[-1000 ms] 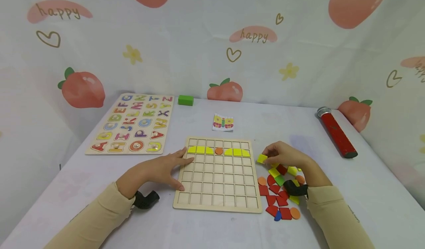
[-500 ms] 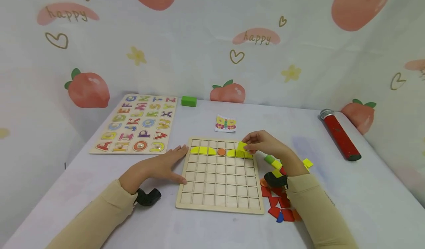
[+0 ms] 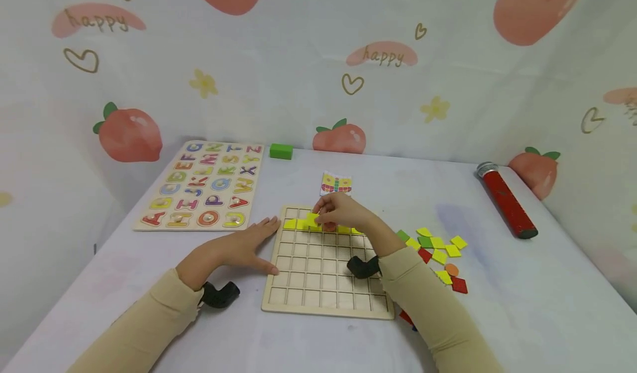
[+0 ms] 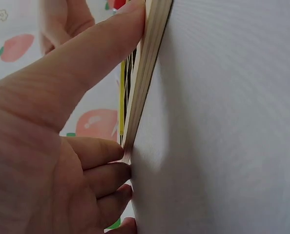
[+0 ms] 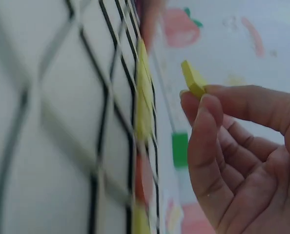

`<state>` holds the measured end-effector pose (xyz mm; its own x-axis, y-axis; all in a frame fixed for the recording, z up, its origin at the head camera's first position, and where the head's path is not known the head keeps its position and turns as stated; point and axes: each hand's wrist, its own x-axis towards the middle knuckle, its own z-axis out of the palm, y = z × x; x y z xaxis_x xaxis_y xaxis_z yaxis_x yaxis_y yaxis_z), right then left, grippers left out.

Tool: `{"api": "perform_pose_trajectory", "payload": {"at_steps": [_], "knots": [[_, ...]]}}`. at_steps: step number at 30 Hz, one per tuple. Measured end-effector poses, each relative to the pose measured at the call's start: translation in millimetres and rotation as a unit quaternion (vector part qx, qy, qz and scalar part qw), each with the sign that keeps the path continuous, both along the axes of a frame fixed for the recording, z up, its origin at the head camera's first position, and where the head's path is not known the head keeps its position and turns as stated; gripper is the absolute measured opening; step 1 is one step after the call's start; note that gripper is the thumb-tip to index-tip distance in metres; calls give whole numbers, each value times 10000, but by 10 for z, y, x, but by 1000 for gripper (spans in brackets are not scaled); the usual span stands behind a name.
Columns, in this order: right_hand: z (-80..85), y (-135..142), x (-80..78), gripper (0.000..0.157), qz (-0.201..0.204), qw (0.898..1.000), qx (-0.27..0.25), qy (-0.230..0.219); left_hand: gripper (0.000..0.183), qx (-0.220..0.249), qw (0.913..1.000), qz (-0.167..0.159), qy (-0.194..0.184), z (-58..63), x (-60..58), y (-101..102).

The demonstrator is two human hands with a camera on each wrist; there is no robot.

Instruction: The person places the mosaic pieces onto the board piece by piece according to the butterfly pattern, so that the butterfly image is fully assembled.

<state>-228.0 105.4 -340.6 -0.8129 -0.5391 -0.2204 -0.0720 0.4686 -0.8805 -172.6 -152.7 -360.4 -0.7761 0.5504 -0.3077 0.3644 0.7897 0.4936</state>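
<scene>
A wooden grid board (image 3: 297, 280) lies flat on the table, with a row of yellow pieces (image 3: 291, 224) and an orange disc (image 3: 329, 226) near its far side. My left hand (image 3: 236, 252) touches the board's left edge with thumb and fingers spread, as the left wrist view also shows. Over the upper part of the board, my right hand (image 3: 343, 213) pinches a yellow square tile (image 5: 194, 79) between thumb and fingertips. In the right wrist view the tile is tilted and held apart from the grid. That hand hides part of the row.
Loose yellow, green, red and orange pieces (image 3: 439, 257) lie right of the board, some behind the right sleeve. A small picture card (image 3: 336, 182) lies beyond the board. An alphabet puzzle (image 3: 199, 185), a green block (image 3: 281, 151) and a red microphone (image 3: 507, 201) stand farther out.
My right hand has carried the yellow tile from beside the loose pieces leftward over the board, past the orange disc. The left hand still touches the board's left edge.
</scene>
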Motion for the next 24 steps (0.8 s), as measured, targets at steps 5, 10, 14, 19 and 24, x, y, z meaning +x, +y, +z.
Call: {"api": "perform_pose_trajectory", "payload": {"at_steps": [5,10,14,19,24], "knots": [[-54,-328,38,9,184,9996,184,-111,110,29,10000,32,-32,-3,-1,-2],[-132,-509,55,7,107,9993,349,-90,110,80,10000,-11,-11,-8,-1,-7],[-152,-577,80,8,-101,9995,294,-52,110,100,9999,26,-6,-12,-4,-9],[-168,-595,90,9,-67,9989,449,136,111,67,10000,65,-5,-14,-7,-5],[-182,-595,86,8,37,9968,715,351,110,45,10000,50,8,8,6,-2]]}}
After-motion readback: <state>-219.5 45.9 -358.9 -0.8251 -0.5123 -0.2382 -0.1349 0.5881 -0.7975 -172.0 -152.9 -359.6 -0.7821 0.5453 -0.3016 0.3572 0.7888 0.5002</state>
